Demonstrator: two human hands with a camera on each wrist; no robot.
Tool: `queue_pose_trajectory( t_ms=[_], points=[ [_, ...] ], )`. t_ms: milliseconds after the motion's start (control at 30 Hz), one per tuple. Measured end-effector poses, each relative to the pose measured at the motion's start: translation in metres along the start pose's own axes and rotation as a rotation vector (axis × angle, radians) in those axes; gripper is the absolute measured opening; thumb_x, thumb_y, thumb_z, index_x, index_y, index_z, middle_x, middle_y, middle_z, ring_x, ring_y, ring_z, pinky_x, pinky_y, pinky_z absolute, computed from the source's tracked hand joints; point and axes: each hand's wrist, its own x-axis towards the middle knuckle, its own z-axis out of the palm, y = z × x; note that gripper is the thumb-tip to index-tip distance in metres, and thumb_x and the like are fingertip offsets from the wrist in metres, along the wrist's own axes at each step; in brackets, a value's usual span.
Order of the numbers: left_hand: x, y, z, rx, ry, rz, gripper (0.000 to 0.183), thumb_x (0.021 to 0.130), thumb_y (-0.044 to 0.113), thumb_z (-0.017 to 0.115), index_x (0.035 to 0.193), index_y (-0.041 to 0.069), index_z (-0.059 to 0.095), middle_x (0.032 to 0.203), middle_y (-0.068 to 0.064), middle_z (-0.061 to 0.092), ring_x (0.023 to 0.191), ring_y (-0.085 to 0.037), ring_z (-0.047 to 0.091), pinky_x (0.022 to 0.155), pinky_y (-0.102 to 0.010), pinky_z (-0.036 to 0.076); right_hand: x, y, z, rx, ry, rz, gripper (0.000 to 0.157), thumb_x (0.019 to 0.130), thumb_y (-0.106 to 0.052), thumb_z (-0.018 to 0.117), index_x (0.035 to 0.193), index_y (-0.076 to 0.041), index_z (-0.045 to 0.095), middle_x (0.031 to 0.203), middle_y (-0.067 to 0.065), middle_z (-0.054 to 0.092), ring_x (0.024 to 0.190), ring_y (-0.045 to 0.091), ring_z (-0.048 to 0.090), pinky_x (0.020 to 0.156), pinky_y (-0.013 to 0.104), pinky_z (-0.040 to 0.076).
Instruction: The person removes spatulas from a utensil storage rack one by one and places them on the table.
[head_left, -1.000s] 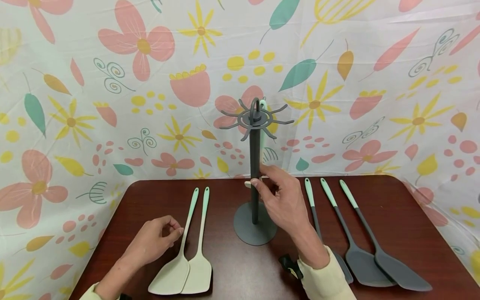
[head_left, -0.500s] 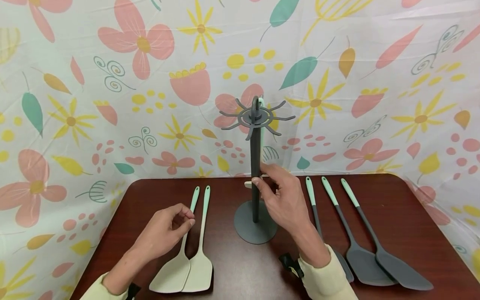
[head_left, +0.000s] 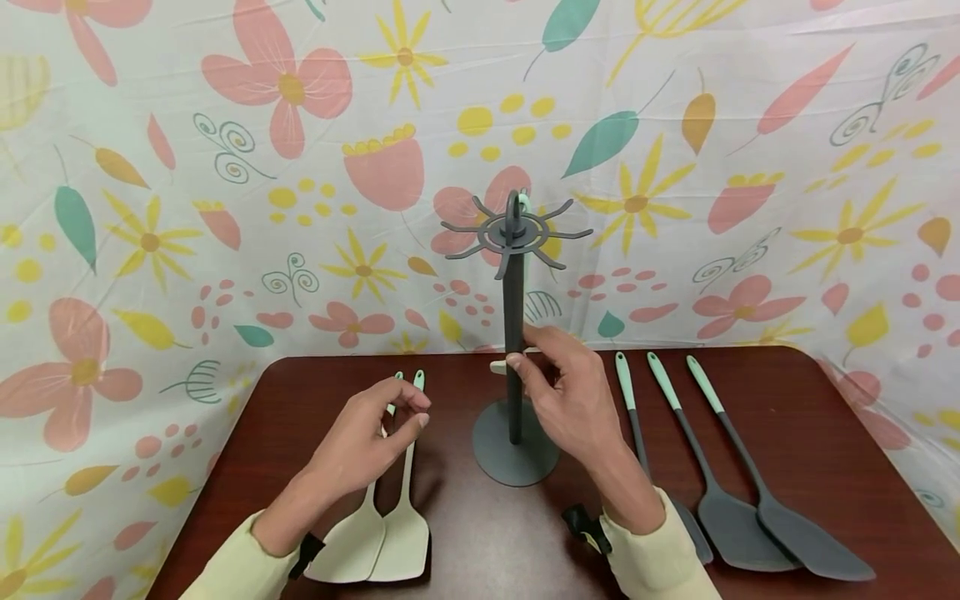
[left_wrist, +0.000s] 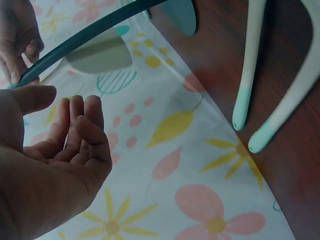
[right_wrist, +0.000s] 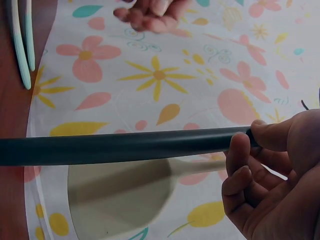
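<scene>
A grey utensil rack stands upright on its round base, hooks spread at the top. My right hand grips its pole, thumb in front and fingers to the right. Behind the pole a cream spatula with a mint handle hangs blade down, mostly hidden in the head view. My left hand is in the air left of the rack, fingers loosely bent and holding nothing. Below it two cream spatulas, one on the left and one on the right, lie with blades overlapping, handles partly covered by the hand.
On the right of the brown table lie three grey spatulas with mint handles: an inner one, a middle one and an outer one. A flower-printed cloth hangs behind the table.
My left hand has moved right and slightly up, from beside the left cream spatula to above both handles. The right hand keeps its grip on the pole.
</scene>
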Motion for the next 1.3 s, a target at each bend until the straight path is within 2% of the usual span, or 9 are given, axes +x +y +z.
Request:
queue_pose_trajectory(
  t_ms=[200, 333, 567, 767, 900, 1033, 1133, 1300],
  points=[
    [0.019, -0.001, 0.007, -0.024, -0.022, 0.026, 0.015, 0.102, 0.017, 0.074, 0.112, 0.027, 0.069, 0.102, 0.015, 0.068, 0.077, -0.009, 0.058, 0.067, -0.032, 0.051, 0.0, 0.0, 0.0, -0.005, -0.006, 0.01, 0.036, 0.099, -0.01, 0.077, 0.133, -0.022, 0.075, 0.09, -0.005, 0.066, 0.062, 0.009, 0.061, 0.056, 0.031, 0.051],
    [0.032, 0.001, 0.012, -0.054, -0.033, 0.018, 0.015, 0.102, 0.018, 0.074, 0.113, 0.027, 0.07, 0.106, 0.015, 0.069, 0.088, -0.008, 0.061, 0.072, -0.036, 0.053, 0.001, 0.0, 0.0, -0.001, -0.007, 0.005, 0.034, 0.099, -0.009, 0.077, 0.13, -0.022, 0.076, 0.091, -0.005, 0.068, 0.063, 0.009, 0.062, 0.056, 0.031, 0.052],
    [0.051, 0.004, 0.022, -0.076, -0.059, 0.033, 0.014, 0.103, 0.022, 0.073, 0.117, 0.024, 0.07, 0.11, 0.013, 0.071, 0.102, -0.007, 0.066, 0.078, -0.035, 0.053, 0.0, 0.001, 0.0, -0.006, -0.005, -0.004, 0.029, 0.099, -0.009, 0.077, 0.126, -0.019, 0.076, 0.091, -0.005, 0.068, 0.061, 0.01, 0.062, 0.058, 0.031, 0.054],
    [0.061, 0.007, 0.026, -0.105, -0.05, 0.024, 0.019, 0.103, 0.024, 0.074, 0.121, 0.02, 0.07, 0.116, 0.01, 0.071, 0.104, -0.01, 0.065, 0.081, -0.042, 0.055, 0.001, 0.001, 0.0, -0.006, -0.006, -0.01, 0.032, 0.098, -0.009, 0.077, 0.129, -0.02, 0.076, 0.09, -0.004, 0.067, 0.061, 0.012, 0.061, 0.057, 0.031, 0.053],
    [0.069, 0.007, 0.027, -0.14, -0.06, 0.039, 0.026, 0.103, 0.026, 0.074, 0.128, 0.022, 0.069, 0.122, 0.01, 0.071, 0.102, -0.01, 0.065, 0.081, -0.043, 0.056, 0.002, 0.001, 0.0, -0.014, 0.001, -0.018, 0.033, 0.098, -0.009, 0.077, 0.129, -0.021, 0.076, 0.092, -0.004, 0.068, 0.064, 0.013, 0.062, 0.057, 0.03, 0.052],
    [0.077, 0.007, 0.03, -0.184, -0.081, 0.069, 0.036, 0.103, 0.028, 0.074, 0.137, 0.021, 0.066, 0.13, 0.008, 0.07, 0.111, -0.01, 0.067, 0.084, -0.045, 0.056, 0.001, 0.001, -0.001, -0.028, 0.005, -0.021, 0.033, 0.098, -0.009, 0.077, 0.129, -0.022, 0.076, 0.098, -0.005, 0.072, 0.07, 0.012, 0.063, 0.058, 0.03, 0.051],
    [0.083, 0.009, 0.033, -0.228, -0.096, 0.076, 0.041, 0.103, 0.029, 0.074, 0.142, 0.02, 0.064, 0.135, 0.008, 0.068, 0.12, -0.011, 0.066, 0.088, -0.043, 0.056, 0.001, 0.001, -0.001, -0.03, 0.006, -0.02, 0.034, 0.098, -0.009, 0.077, 0.13, -0.022, 0.076, 0.099, -0.006, 0.072, 0.069, 0.011, 0.063, 0.059, 0.03, 0.052],
    [0.093, 0.013, 0.039, -0.301, -0.108, 0.085, 0.042, 0.104, 0.03, 0.072, 0.145, 0.027, 0.062, 0.139, 0.008, 0.067, 0.125, -0.017, 0.067, 0.092, -0.042, 0.056, 0.001, 0.002, 0.0, -0.026, 0.006, -0.022, 0.034, 0.099, -0.009, 0.077, 0.131, -0.018, 0.076, 0.104, -0.005, 0.074, 0.073, 0.009, 0.065, 0.061, 0.031, 0.054]
  ],
)
